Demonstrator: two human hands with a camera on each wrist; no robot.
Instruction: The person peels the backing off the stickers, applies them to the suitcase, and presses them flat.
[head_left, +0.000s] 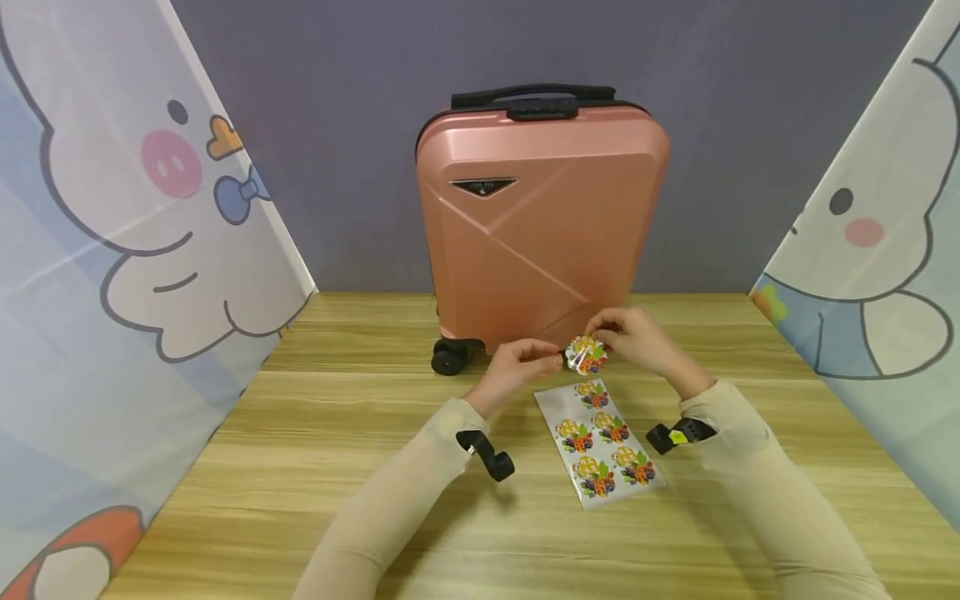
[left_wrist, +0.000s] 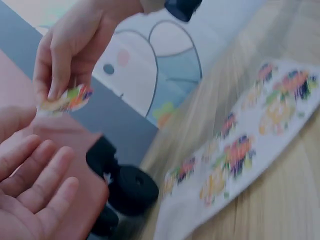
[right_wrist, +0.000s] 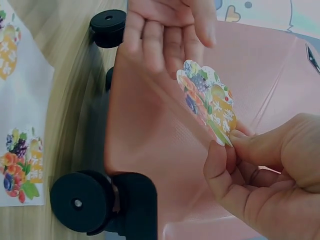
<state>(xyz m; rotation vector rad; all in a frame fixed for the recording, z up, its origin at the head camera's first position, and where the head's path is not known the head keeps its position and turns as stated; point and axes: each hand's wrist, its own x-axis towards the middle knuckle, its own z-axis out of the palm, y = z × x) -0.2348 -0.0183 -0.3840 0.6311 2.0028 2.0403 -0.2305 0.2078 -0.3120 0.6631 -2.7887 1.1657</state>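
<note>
Paper-like and probably tacky-backed, the fruit sticker [right_wrist: 206,95] before the pink suitcase [head_left: 540,217] should handle light and bendy, best held by its rim. The right hand [head_left: 636,335] pinches its edge; the left hand [head_left: 516,367] has fingers loosely apart.

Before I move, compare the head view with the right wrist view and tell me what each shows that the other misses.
Only the head view: the black top handle of the pink suitcase, both sleeves, and all five stickers on the sheet.
Only the right wrist view: the full face of the wheel nearer the right hand, and the inner side of the fingers of the left hand.
Both: the right hand pinching a loose sticker, the suitcase, the wood tabletop, and at least part of the sheet.
</note>
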